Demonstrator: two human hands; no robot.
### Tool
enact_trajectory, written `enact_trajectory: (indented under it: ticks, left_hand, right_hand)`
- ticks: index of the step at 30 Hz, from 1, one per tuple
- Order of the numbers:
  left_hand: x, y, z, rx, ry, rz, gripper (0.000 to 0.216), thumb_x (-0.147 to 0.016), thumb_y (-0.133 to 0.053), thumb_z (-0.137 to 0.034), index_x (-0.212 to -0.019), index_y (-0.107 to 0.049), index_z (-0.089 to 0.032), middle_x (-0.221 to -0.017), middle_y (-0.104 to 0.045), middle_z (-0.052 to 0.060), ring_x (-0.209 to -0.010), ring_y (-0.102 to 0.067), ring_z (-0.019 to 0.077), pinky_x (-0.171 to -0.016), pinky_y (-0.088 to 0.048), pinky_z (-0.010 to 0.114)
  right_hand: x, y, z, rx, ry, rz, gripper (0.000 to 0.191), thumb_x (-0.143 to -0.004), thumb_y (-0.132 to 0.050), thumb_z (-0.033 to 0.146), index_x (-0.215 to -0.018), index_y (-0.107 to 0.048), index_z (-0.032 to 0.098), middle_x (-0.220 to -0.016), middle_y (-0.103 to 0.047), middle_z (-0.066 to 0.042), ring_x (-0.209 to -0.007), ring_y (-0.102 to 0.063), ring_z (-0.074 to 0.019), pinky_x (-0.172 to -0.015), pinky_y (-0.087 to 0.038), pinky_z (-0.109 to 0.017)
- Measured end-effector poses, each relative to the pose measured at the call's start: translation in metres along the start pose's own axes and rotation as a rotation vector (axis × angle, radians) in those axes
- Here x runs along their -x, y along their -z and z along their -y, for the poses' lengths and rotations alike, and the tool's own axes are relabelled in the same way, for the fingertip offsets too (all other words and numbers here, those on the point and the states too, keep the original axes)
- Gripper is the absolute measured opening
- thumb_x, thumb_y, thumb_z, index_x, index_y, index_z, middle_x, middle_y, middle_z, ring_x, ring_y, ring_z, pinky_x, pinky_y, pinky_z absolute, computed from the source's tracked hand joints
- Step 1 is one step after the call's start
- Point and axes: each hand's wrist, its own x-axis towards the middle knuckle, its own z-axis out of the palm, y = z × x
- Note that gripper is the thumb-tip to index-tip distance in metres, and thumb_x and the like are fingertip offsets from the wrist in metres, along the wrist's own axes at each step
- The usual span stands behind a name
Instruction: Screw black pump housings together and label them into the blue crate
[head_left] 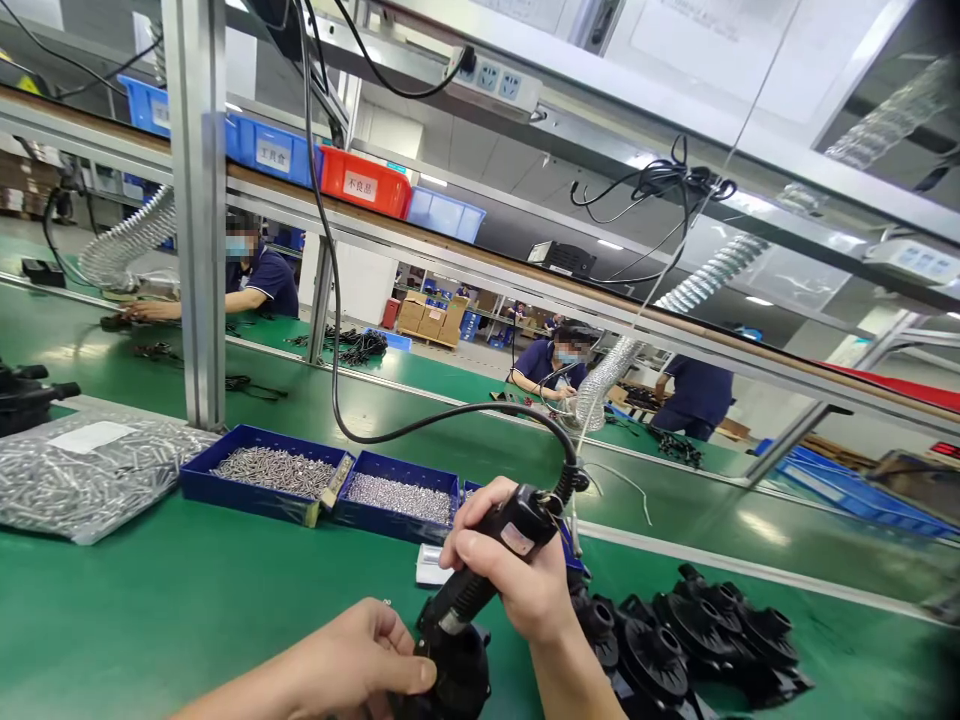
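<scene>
My right hand (529,580) is wrapped round a corded black electric screwdriver (517,530), held at a slant with its lower end down at a black plastic housing (461,680). The driver's tip is hidden behind that part. With thumb and bent fingers, my left hand (364,655) grips the left side of the housing, which the lower picture edge cuts off. Just behind my hands lies a small white object (433,566). Blue trays hold long screws (277,470) and small shiny metal pieces (401,497); a further tray is mostly hidden by my right hand.
More black housings (667,640) lie on the green bench at right. A clear bag of metal pieces (90,470) lies at left. The screwdriver's cable (435,413) loops overhead. A metal post (199,220) stands behind the trays; co-workers sit across the benches.
</scene>
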Motion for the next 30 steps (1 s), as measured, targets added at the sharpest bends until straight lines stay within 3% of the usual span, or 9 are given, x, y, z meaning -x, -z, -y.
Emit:
enact_trajectory:
  ticks: [4, 10, 14, 18, 22, 27, 30]
  left_hand:
    - [0.002, -0.003, -0.001, 0.006, 0.007, 0.01, 0.071, -0.042, -0.097, -0.066, -0.079, -0.059, -0.019, -0.068, -0.071, 0.008, -0.05, -0.063, 0.0154, -0.035, -0.047, 0.017]
    - [0.004, -0.005, -0.001, 0.077, -0.028, -0.019, 0.066, -0.044, -0.095, -0.055, -0.083, -0.055, -0.021, -0.069, -0.07, 0.004, -0.051, -0.062, 0.0156, -0.039, -0.051, 0.021]
    - [0.004, -0.006, -0.005, 0.051, -0.035, 0.02, 0.056, -0.046, -0.09, -0.054, -0.077, -0.061, -0.018, -0.07, -0.071, 0.009, -0.052, -0.061, 0.0147, -0.043, -0.053, 0.022]
    - [-0.002, -0.006, -0.001, 0.044, -0.006, -0.01, 0.047, -0.046, -0.084, -0.05, -0.072, -0.06, -0.019, -0.06, -0.064, 0.006, -0.048, -0.056, 0.0136, -0.039, -0.039, 0.018]
    - [-0.018, -0.004, 0.01, 0.04, 0.003, -0.069, 0.046, -0.041, -0.082, -0.049, -0.064, -0.049, -0.024, -0.043, -0.047, -0.003, -0.04, -0.043, 0.0117, -0.037, -0.025, 0.017]
    - [-0.027, 0.0, 0.017, 0.013, -0.031, -0.03, 0.052, -0.044, -0.084, -0.055, -0.064, -0.046, -0.025, -0.041, -0.045, -0.004, -0.038, -0.038, 0.0112, -0.036, -0.018, 0.019]
    - [-0.021, 0.004, 0.018, 0.026, -0.059, -0.01, 0.052, -0.054, -0.089, -0.053, -0.072, -0.05, -0.024, -0.048, -0.052, -0.004, -0.043, -0.044, 0.0115, -0.04, -0.025, 0.019]
  right_hand:
    - [-0.001, -0.003, -0.004, 0.009, -0.028, 0.011, 0.021, -0.089, -0.085, 0.029, -0.092, -0.067, 0.02, -0.079, -0.071, -0.002, -0.069, -0.078, -0.0249, -0.064, -0.057, -0.032]
    - [-0.002, -0.006, -0.008, 0.035, -0.006, -0.014, 0.023, -0.09, -0.086, 0.033, -0.093, -0.068, 0.019, -0.079, -0.07, -0.002, -0.069, -0.078, -0.0238, -0.063, -0.059, -0.031]
    - [0.0, -0.007, -0.009, -0.035, -0.002, 0.08, 0.023, -0.089, -0.087, 0.032, -0.094, -0.068, 0.02, -0.08, -0.069, -0.002, -0.067, -0.076, -0.022, -0.063, -0.059, -0.031]
    - [0.002, -0.006, -0.01, -0.124, 0.054, 0.188, 0.024, -0.085, -0.089, 0.028, -0.094, -0.067, 0.021, -0.078, -0.07, -0.002, -0.061, -0.072, -0.0199, -0.058, -0.055, -0.03]
    - [0.002, -0.013, -0.007, -0.032, 0.064, 0.1, 0.024, -0.085, -0.088, 0.032, -0.093, -0.068, 0.02, -0.075, -0.068, -0.002, -0.063, -0.075, -0.0221, -0.058, -0.055, -0.03]
    - [0.001, -0.019, -0.008, -0.034, 0.038, 0.077, 0.032, -0.083, -0.091, 0.035, -0.091, -0.064, 0.02, -0.071, -0.067, 0.0, -0.06, -0.075, -0.0205, -0.056, -0.055, -0.026]
    - [0.001, -0.02, -0.013, -0.08, 0.028, 0.122, 0.033, -0.086, -0.087, 0.038, -0.092, -0.059, 0.021, -0.07, -0.069, 0.0, -0.057, -0.072, -0.0189, -0.056, -0.054, -0.026]
